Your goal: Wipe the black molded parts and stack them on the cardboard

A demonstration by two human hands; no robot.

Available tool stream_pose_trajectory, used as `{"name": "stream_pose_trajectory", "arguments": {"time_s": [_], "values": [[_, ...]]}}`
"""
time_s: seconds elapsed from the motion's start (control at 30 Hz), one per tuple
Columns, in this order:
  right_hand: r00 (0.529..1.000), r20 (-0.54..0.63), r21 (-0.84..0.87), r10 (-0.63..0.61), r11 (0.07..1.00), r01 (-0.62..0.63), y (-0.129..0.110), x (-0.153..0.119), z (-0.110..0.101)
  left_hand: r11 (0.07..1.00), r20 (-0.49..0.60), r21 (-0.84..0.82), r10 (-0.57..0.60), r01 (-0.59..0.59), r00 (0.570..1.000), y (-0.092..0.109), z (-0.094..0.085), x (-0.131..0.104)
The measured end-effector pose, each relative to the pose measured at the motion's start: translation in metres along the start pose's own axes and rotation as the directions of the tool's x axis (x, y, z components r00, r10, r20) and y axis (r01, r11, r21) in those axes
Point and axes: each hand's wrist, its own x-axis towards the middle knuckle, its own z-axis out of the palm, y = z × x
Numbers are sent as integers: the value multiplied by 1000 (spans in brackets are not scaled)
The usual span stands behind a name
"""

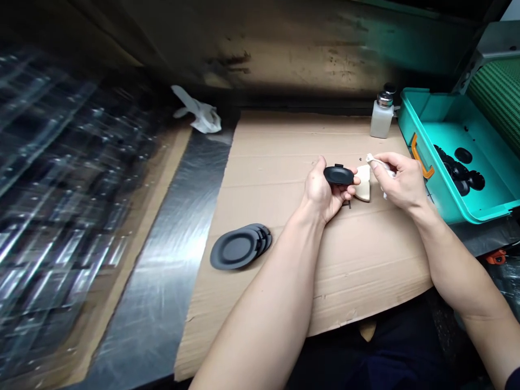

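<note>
My left hand (pixel 325 189) grips a round black plastic cap (pixel 338 175) with a small tab on its upper edge. In the fingers of my right hand (pixel 400 179) is a bunched white cloth (pixel 370 158), held just right of the cap and apart from it. Below and between the hands lies a cream-coloured pad (pixel 363 187), partly hidden by my left fingers. To the left of my left forearm, several flat black discs (pixel 235 249) lie in an overlapping stack on the cardboard sheet (pixel 280 146).
A teal bin (pixel 450 184) with an orange latch stands at right, holding several black round parts (pixel 459 170). Beside it is a pump bottle (pixel 381 119). A crumpled white glove or cloth (pixel 203 116) lies at the back left. Blurred clear plastic trays (pixel 73 179) fill the left side.
</note>
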Motion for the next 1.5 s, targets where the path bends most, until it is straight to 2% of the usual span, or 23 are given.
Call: {"name": "stream_pose_trajectory", "arguments": {"time_s": [0.13,0.23,0.47,0.57,0.67,0.93,1.1,1.23,1.37,1.43,1.5], "values": [[1000,27,-24,2,1000,-1,-2,2,7,999,6,0,-36,36,999,-1,-2,1],[998,59,-28,-32,999,33,-4,4,12,1000,30,19,-21,20,999,-3,-2,1],[970,230,-126,-73,987,104,-7,16,33,987,49,150,42,-49,998,-11,8,0],[955,293,-222,-44,969,112,-11,17,27,967,19,235,99,-101,995,-17,13,-1],[952,307,-283,-7,954,99,-16,16,20,944,12,307,126,-124,992,-20,14,-1],[935,354,-349,30,932,103,-22,15,6,905,68,382,174,-187,982,-28,7,3],[928,372,-370,23,921,125,-28,19,-4,888,87,423,158,-180,984,-29,13,0],[895,415,-436,162,899,40,-35,30,-22,958,48,271,83,-93,995,-19,21,-8],[932,277,-511,234,857,-64,-29,36,-37,995,-39,-67,-75,72,996,1,23,-17],[916,229,-584,329,800,-141,-20,31,-37,977,-56,-178,-130,118,990,10,21,-20],[918,171,-653,357,739,-166,-14,24,-31,961,-55,-240,-151,134,987,14,19,-20]]}}
